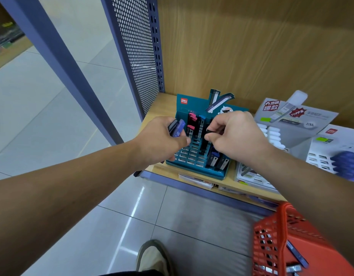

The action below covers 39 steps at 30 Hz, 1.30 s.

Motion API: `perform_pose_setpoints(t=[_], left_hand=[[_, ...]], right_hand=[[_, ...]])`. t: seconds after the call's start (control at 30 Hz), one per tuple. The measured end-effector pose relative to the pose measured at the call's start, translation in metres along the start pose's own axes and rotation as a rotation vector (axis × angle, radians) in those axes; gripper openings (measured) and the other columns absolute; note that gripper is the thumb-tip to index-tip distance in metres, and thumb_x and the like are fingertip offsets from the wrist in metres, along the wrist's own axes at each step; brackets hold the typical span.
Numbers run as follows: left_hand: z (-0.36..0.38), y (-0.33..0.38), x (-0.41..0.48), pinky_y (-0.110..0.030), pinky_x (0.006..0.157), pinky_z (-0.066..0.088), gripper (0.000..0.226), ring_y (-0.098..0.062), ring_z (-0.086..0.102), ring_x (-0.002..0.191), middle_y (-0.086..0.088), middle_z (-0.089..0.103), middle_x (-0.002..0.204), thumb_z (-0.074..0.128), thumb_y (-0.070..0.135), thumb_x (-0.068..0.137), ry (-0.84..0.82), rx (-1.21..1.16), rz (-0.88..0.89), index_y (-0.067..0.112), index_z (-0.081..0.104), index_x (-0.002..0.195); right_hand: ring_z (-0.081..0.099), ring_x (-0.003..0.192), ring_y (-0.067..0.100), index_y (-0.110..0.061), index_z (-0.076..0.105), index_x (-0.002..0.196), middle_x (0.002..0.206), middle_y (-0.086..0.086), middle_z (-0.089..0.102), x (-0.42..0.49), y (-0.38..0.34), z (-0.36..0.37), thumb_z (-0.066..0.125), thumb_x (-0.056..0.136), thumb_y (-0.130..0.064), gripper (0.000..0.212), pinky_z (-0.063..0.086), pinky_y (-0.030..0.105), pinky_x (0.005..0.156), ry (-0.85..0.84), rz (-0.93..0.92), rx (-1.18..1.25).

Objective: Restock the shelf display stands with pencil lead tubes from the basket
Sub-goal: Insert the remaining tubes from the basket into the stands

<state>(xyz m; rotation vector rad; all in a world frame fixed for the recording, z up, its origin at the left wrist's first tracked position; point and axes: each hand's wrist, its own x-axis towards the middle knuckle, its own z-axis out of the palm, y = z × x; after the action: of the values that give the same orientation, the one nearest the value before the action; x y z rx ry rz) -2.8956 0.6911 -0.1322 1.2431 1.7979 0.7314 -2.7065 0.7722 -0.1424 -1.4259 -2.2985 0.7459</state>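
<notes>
Head view: your left hand [158, 138] clutches spare lead tubes [178, 128]; your right hand [239, 134] pinches a black tube [208, 131] over the teal stand [192, 108] at the shelf's [164, 110] left end. It is likely light, stiff and slick, so hold it mid-body.

Two hands [160, 138] [235, 136], one basket [271, 236]

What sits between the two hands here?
In the head view, the teal display stand, pink-capped tubes upright in its slots, lies between left hand and right hand.
</notes>
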Motion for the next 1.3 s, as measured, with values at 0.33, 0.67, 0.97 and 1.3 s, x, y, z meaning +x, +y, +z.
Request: perform_pose_setpoints(t=[0.33, 0.67, 0.97, 1.3], left_hand=[[0.004, 0.0, 0.0, -0.022, 0.044, 0.047, 0.019, -0.01, 0.057, 0.046, -0.005, 0.058, 0.068, 0.075, 0.025, 0.094, -0.003, 0.008, 0.001, 0.012, 0.062, 0.091], [0.008, 0.001, 0.0, -0.019, 0.043, 0.045, 0.018, -0.012, 0.057, 0.049, -0.007, 0.058, 0.071, 0.074, 0.024, 0.094, -0.011, 0.006, 0.017, 0.009, 0.063, 0.095], [0.01, 0.001, 0.0, -0.017, 0.041, 0.043, 0.018, -0.013, 0.056, 0.049, -0.006, 0.056, 0.07, 0.075, 0.022, 0.093, -0.019, 0.028, 0.017, 0.009, 0.062, 0.093], [0.006, 0.005, -0.002, -0.02, 0.04, 0.043, 0.021, -0.011, 0.057, 0.045, -0.005, 0.057, 0.064, 0.076, 0.023, 0.093, -0.026, -0.001, 0.034, 0.007, 0.063, 0.094]], right_hand=[[0.066, 0.067, 0.003, -0.022, 0.08, 0.078, 0.071, -0.012, 0.071, -0.005, 0.004, 0.009, 0.086, 0.083, -0.021, 0.008, 0.055, 0.024, 0.064, 0.076, 0.005, 0.159], [0.054, 0.048, -0.002, -0.016, 0.078, 0.077, 0.058, -0.014, 0.062, -0.01, 0.009, 0.008, 0.085, 0.084, -0.013, 0.01, 0.038, 0.008, 0.05, 0.051, -0.015, 0.244], [0.064, 0.063, 0.008, -0.02, 0.076, 0.072, 0.065, -0.012, 0.067, -0.007, 0.002, 0.009, 0.084, 0.081, -0.018, 0.013, 0.06, 0.035, 0.063, 0.013, -0.002, 0.063], [0.06, 0.099, 0.022, -0.026, 0.07, 0.084, 0.091, -0.008, 0.051, -0.007, -0.006, 0.006, 0.08, 0.082, -0.01, 0.019, 0.053, 0.037, 0.081, 0.009, -0.009, -0.044]])
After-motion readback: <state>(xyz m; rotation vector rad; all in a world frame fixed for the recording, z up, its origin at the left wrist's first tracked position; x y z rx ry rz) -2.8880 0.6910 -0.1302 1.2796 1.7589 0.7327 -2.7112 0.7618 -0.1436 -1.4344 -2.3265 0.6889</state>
